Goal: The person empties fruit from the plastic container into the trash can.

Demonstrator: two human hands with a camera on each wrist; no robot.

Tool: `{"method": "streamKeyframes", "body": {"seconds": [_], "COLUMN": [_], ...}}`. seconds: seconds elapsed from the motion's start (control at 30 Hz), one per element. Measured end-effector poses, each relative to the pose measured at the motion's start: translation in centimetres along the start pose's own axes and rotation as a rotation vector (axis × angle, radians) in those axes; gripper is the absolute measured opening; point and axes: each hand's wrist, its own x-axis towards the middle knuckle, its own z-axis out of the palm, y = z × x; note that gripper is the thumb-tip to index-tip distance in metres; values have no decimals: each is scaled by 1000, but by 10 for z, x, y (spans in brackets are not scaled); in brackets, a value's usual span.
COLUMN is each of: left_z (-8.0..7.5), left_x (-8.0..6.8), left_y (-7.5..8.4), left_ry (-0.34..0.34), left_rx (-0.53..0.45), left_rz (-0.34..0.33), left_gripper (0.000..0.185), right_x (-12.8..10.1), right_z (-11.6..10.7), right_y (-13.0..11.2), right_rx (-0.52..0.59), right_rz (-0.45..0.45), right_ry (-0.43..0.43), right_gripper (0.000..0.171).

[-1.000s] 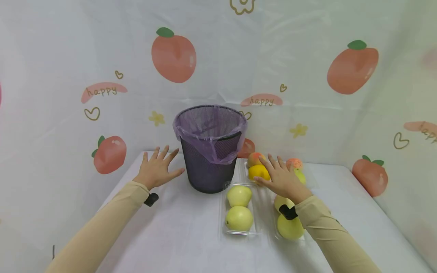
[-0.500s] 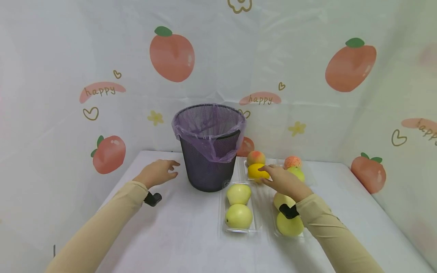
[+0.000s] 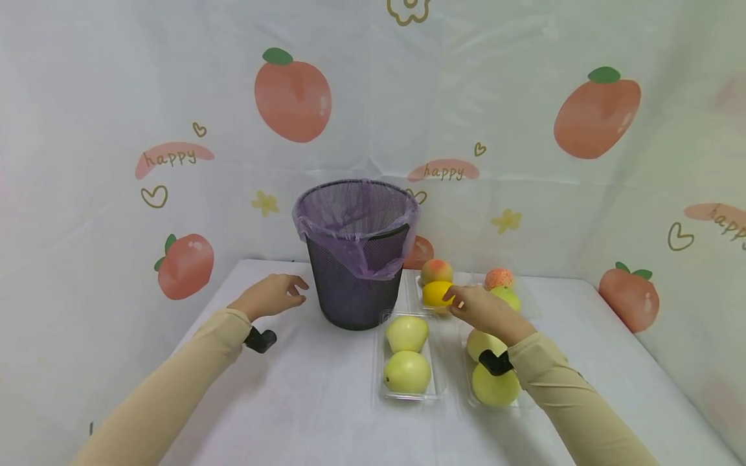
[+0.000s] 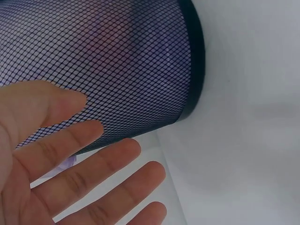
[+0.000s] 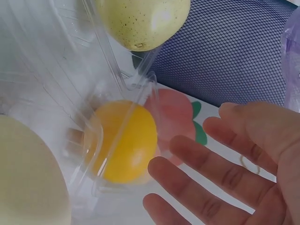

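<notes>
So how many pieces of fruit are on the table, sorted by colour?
Pale green: 5, two in the left tray, two in the right tray, one behind the right hand
Yellow: 1
Peach-orange: 2
Total: 8
</notes>
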Motion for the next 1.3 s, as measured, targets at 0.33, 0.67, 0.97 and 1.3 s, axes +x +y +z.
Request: {"method": "streamKeyframes", "body": {"seconds": [0.33,0.67,0.97,1.3], "left_z": [-30,-89,-118,-115], "left_x": [0,2,15,31], "left_y": [-5,7,27,41], "left_ry": [17,184,237,199], "left_rx": [-61,-245,-705,-866], "left_rz": [-26,-90,-103,-119], "left_gripper": [37,47,58,52], "right_x": [-19,-61,-97,-122], "right_z": [-12,-24,-21,1], "right_y": [10,40,74,89], "right_rx": [93,185,357,648], "right_rz": [79,183,340,415], "right_ry": [-15,27,-47,-98], "right_gripper": [21,24,36,50]}}
